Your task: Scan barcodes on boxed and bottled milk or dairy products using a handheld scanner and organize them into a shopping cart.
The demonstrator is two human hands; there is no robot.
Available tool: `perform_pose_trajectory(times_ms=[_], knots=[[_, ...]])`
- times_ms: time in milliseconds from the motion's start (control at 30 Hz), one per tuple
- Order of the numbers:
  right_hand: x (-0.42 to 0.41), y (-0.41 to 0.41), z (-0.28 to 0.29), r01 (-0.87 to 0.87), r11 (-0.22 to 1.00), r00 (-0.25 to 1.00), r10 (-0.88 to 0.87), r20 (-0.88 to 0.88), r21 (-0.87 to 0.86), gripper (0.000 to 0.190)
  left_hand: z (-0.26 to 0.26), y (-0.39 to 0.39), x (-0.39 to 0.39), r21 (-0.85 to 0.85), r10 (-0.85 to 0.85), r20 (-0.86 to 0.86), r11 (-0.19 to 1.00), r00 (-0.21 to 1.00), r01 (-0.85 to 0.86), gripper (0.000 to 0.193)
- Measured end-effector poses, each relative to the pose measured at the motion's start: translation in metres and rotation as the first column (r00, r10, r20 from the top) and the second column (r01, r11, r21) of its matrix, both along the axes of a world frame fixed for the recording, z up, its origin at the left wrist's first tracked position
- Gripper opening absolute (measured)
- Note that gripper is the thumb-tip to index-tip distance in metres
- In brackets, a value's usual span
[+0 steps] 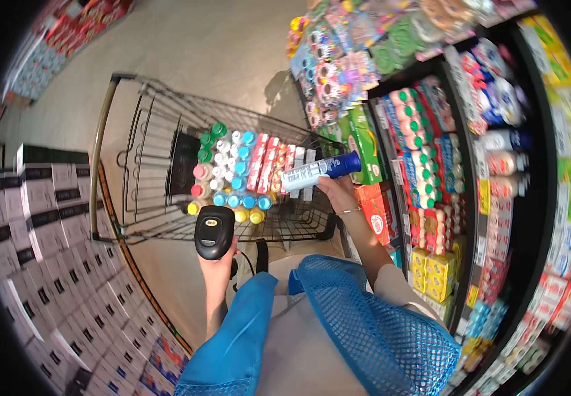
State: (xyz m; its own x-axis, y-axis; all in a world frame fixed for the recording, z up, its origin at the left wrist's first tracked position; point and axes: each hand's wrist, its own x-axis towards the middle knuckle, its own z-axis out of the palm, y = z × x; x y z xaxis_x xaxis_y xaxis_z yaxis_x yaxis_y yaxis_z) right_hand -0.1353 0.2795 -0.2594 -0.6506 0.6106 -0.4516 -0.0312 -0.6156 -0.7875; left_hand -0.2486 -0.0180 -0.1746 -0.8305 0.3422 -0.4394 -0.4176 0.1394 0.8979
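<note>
My left hand (221, 262) is closed around a black handheld barcode scanner (214, 232), whose cable hangs down towards my body. My right hand (337, 190) grips a white bottle with a dark blue cap (307, 175), tilted over the right part of a wire shopping cart (161, 235). Printed writing and a barcode show on the bottle. In the cart, in rows, stand bottles with green, white, blue, red and yellow caps (238, 168), beside red-and-white cartons (264, 163) and small white boxes (307, 157). The fingertips of my left hand are partly hidden behind the scanner.
Store shelves (468, 237) with bottle packs (421, 173) and cartons run along the right. Hanging packs of toy sunglasses (327, 74) are at the upper right. Stacked white boxes (62, 257) rise at the left. Red goods (82, 29) stand at the upper left.
</note>
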Motion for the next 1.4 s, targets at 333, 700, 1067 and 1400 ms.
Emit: perform_pose_trajectory(times_ms=[333,700,1067,1400], knots=[[0.049,-0.011,0.157,0.453,0.744,0.862,-0.224,-0.455,0.491,0.067,0.054,0.067,-0.006,-0.036,-0.453,-0.275,0.886,0.848,0.462,0.06],[0.087,-0.014,0.234,0.672,0.348,0.741,-0.289,-0.607,0.654,0.065,0.169,0.113,0.046,0.281,-0.582,-0.436,0.637,0.687,0.718,0.056],[0.126,0.008,0.265,0.733,0.348,0.677,-0.295,-0.674,0.585,0.063,0.172,0.114,0.058,0.348,-0.603,-0.434,0.573,0.669,0.742,0.051],[0.15,0.147,0.285,0.268,-0.311,0.623,-0.666,-0.411,0.912,0.051,0.101,0.084,0.02,0.071,-0.592,-0.361,0.753,0.72,0.655,0.062]])
